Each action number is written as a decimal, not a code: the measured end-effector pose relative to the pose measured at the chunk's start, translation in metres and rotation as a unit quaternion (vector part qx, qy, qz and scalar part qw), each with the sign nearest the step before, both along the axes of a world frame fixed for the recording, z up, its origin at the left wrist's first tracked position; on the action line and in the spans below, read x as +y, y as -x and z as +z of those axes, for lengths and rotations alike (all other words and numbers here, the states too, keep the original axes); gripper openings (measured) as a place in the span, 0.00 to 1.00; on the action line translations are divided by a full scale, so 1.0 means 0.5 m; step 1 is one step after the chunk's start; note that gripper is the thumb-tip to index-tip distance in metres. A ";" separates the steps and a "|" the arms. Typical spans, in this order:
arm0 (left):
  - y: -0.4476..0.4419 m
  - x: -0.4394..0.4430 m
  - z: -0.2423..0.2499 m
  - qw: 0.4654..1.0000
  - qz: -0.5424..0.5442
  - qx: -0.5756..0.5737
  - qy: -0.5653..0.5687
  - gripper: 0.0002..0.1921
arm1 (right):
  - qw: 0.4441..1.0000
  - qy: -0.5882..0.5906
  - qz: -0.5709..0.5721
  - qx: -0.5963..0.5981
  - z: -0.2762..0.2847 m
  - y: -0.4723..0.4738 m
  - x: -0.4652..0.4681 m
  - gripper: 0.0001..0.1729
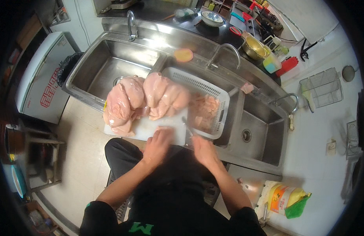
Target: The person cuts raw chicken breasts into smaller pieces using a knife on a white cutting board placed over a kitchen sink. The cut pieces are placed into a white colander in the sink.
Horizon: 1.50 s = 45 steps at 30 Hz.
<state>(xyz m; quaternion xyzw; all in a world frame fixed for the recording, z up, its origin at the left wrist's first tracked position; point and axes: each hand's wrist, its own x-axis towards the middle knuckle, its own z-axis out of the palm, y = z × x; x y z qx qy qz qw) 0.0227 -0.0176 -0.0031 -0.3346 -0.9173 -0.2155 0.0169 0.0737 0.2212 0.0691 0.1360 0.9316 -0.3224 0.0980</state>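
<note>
Raw chicken breasts (162, 94) lie heaped on the far and left part of a white cutting board (143, 128), which rests over the sink edge. My left hand (160, 144) is on the board's near edge, its fingers on a small piece of chicken (164, 129). To the right, my right hand (205, 150) is closed round the handle of a knife (188, 125), whose blurred blade points away from me beside the board's right edge. Beyond it, a white perforated plastic basket (224, 115) holds cut chicken pieces (204, 109).
A steel sink basin (129, 63) lies at left, another (255, 129) at right. Faucets (226, 48) stand along the back. On the dark counter are a patterned bowl (213, 18) and a brass-coloured pot (254, 48). A white freezer (43, 76) stands at far left.
</note>
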 end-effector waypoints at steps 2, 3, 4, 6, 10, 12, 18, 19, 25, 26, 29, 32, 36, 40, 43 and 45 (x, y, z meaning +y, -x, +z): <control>0.004 0.000 -0.013 1.000 -0.001 -0.002 0.020 0.25 | 0.996 0.071 0.049 -0.016 0.008 -0.019 -0.037 0.23; 0.005 -0.001 -0.019 0.999 -0.010 -0.007 0.043 0.24 | 0.992 0.084 0.095 -0.029 0.010 -0.025 -0.051 0.24; 0.006 -0.001 -0.024 0.997 -0.017 -0.015 0.070 0.24 | 0.990 0.075 0.088 -0.080 0.010 -0.026 -0.067 0.23; 0.002 0.003 -0.032 0.998 -0.017 -0.001 0.063 0.22 | 0.994 0.064 0.090 -0.026 -0.002 -0.007 -0.091 0.23; -0.004 0.001 -0.031 0.995 -0.024 0.022 0.091 0.22 | 0.994 0.054 0.095 0.009 -0.044 0.053 -0.132 0.23; 0.005 -0.011 -0.024 0.999 -0.018 -0.025 0.020 0.23 | 0.991 0.077 0.101 0.047 -0.052 0.049 -0.127 0.22; 0.038 -0.011 -0.008 0.983 -0.047 -0.018 -0.178 0.26 | 0.995 0.066 -0.075 0.030 -0.016 -0.032 0.007 0.22; 0.040 -0.006 -0.007 0.987 -0.059 -0.017 -0.149 0.25 | 0.992 0.078 -0.066 0.068 -0.010 -0.028 0.024 0.23; 0.028 -0.005 -0.017 0.995 -0.070 0.011 -0.070 0.22 | 0.990 0.089 0.101 -0.031 0.017 -0.020 -0.017 0.25; 0.024 -0.007 -0.021 0.995 -0.070 0.011 -0.068 0.21 | 0.990 0.087 0.110 -0.035 0.014 -0.009 -0.036 0.25; 0.019 -0.013 -0.029 0.996 -0.084 0.009 -0.040 0.19 | 0.992 0.058 0.115 -0.009 -0.008 0.037 -0.088 0.23; 0.027 -0.019 -0.027 0.994 -0.090 -0.003 -0.056 0.17 | 0.990 0.085 0.111 0.026 -0.036 0.069 -0.111 0.24; 0.044 -0.026 -0.013 0.989 -0.074 -0.012 -0.124 0.24 | 0.992 0.058 0.106 -0.015 -0.030 0.005 -0.048 0.20; 0.064 -0.014 -0.007 0.984 -0.119 -0.019 -0.128 0.29 | 0.995 0.063 -0.014 0.076 -0.009 -0.030 0.045 0.22; 0.075 -0.012 -0.006 0.984 -0.161 0.002 -0.073 0.31 | 0.998 0.043 -0.039 -0.014 -0.005 -0.010 0.057 0.25; 0.081 -0.018 -0.008 0.985 -0.165 0.029 -0.048 0.32 | 0.998 0.037 0.003 -0.047 -0.003 0.001 0.043 0.26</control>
